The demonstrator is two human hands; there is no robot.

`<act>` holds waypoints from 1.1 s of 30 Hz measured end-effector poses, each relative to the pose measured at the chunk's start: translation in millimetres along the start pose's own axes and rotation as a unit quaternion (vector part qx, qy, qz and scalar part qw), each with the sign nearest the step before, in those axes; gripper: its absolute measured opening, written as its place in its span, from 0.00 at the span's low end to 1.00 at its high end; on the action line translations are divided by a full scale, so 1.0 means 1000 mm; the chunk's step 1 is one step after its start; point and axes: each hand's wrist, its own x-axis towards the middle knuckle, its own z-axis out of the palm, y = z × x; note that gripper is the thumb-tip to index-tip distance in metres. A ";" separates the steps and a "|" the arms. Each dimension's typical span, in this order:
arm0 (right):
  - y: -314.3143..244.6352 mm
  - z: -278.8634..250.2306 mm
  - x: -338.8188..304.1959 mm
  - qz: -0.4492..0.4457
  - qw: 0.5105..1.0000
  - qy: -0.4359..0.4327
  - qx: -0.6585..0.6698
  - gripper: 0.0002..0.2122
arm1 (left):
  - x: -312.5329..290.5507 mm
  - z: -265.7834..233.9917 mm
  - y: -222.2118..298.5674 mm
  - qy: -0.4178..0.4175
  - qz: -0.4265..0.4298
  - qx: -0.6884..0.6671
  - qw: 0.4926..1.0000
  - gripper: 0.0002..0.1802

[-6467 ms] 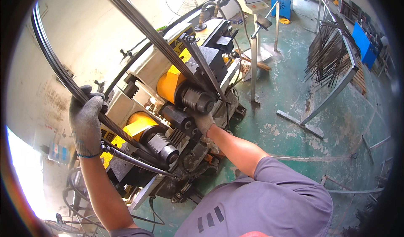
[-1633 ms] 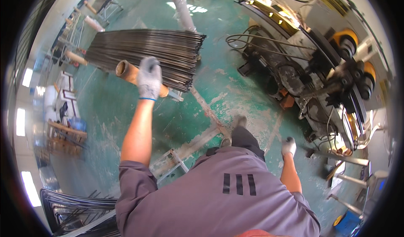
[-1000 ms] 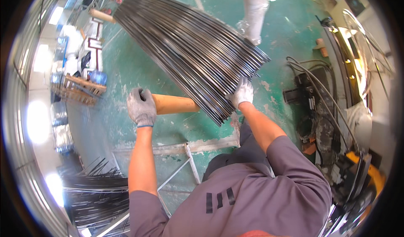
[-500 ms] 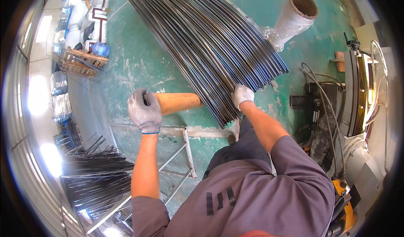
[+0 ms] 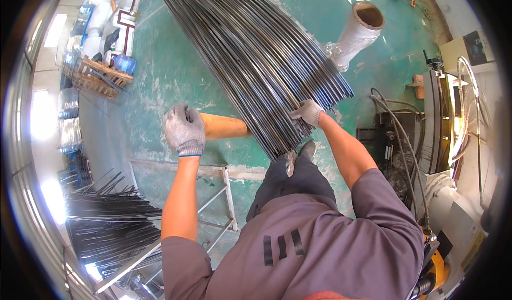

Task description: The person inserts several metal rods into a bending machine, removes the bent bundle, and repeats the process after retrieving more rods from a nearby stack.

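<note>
A wide layer of long, dark metal rods (image 5: 250,55) runs from the far left toward me, its near ends fanned just ahead of my feet. Beneath its left edge a thick tan tube (image 5: 224,126) sticks out sideways. My left hand (image 5: 184,129), in a grey-white work glove, has its fingers curled round the tube's outer end; the grip is partly hidden. Gloved as well, my right hand (image 5: 308,112) lies over the rods close to their near ends. Its fingers are closed on rods there, though how many I cannot make out.
A plastic-wrapped hollow roll (image 5: 358,36) stands right of the rods. Further right is a machine (image 5: 442,119) with looping cables. At lower left, a metal frame (image 5: 230,199) stands near a dark pile of thin rods (image 5: 114,225). A wooden pallet (image 5: 101,79) lies far left.
My right hand has turned, its fingers now pointing left across the rod ends. The left hand stays at the tube's end. The whole view has shifted slightly, and both my feet now show.
</note>
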 end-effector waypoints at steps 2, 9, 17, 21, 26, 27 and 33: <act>-0.013 -0.002 -0.015 0.035 0.982 -0.058 0.179 0.15 | 0.000 -0.002 0.002 -0.014 -0.009 0.013 1.000 0.11; -0.066 -0.011 -0.104 0.064 0.995 0.051 -0.050 0.24 | -0.047 -0.014 0.067 -0.031 0.177 -0.105 0.978 0.11; 0.024 0.034 -0.363 0.183 0.958 0.142 -0.171 0.23 | -0.117 0.157 0.115 -0.433 -0.350 -0.698 0.451 0.14; 0.085 0.103 -0.524 0.316 0.894 0.206 -0.241 0.18 | -0.074 0.185 0.117 -0.434 -0.422 -0.752 0.259 0.22; 0.096 0.199 -0.566 0.341 0.805 0.419 -0.247 0.10 | -0.109 0.165 0.146 -0.463 -0.429 -0.753 0.186 0.10; 0.102 0.210 -0.555 0.323 0.771 0.476 -0.273 0.09 | -0.121 0.159 0.147 -0.480 -0.418 -0.752 0.173 0.09; 0.203 0.245 -0.610 0.353 0.731 0.519 -0.268 0.04 | -0.155 0.045 0.171 -0.555 -0.404 -0.702 0.189 0.08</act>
